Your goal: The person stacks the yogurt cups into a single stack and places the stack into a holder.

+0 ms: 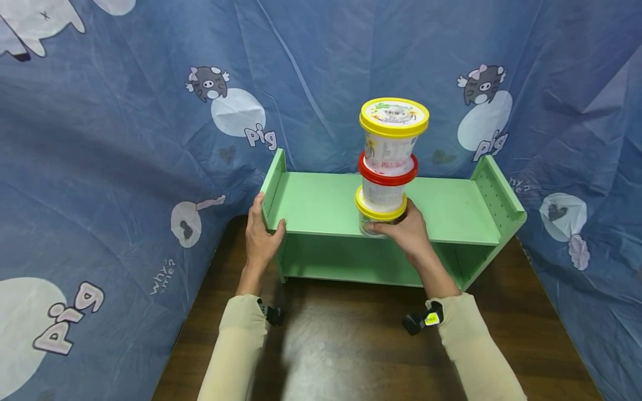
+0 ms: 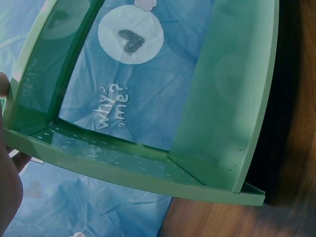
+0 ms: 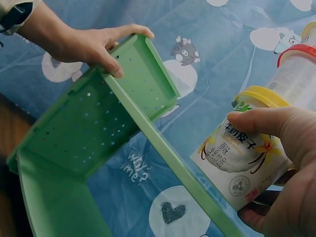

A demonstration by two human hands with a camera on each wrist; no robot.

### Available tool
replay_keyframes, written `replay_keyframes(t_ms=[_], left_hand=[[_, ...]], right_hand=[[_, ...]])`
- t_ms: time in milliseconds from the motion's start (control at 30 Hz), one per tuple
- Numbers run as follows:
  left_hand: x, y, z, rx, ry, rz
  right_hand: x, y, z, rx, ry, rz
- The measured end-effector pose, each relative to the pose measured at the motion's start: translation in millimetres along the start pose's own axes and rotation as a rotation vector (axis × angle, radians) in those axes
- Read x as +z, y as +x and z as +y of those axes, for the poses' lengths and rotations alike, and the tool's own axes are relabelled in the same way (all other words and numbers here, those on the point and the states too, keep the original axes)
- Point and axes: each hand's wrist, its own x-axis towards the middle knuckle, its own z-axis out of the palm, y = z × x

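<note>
A green shelf (image 1: pixel 321 206) stands on a dark wooden table. On its top board rises a stack of three tubs: a yellow-lidded bottom tub (image 1: pixel 379 214), a red-lidded middle tub (image 1: pixel 387 178), and a yellow-lidded top tub (image 1: pixel 393 131). My right hand (image 1: pixel 408 231) grips the bottom tub (image 3: pixel 244 158) from the front, fingers curled round it. My left hand (image 1: pixel 261 234) holds the shelf's left side panel (image 3: pixel 133 74), thumb on the top board's edge. In the left wrist view the shelf's underside (image 2: pixel 217 98) fills the frame, with part of my left hand (image 2: pixel 7 168) at the left edge.
A blue cloth with pig prints (image 1: pixel 125 139) hangs behind and on both sides of the shelf. The wooden table (image 1: pixel 341 345) stretches toward me in front of the shelf. Small black devices sit at both wrists.
</note>
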Motion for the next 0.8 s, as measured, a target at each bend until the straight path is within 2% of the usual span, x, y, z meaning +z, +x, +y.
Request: replay_keyframes(t_ms=[800], left_hand=[[-0.4,-0.3,1.7,-0.013,-0.002,-0.007]], right_hand=[[-3.0,24.0,2.5,-0.019,0.002,-0.001]])
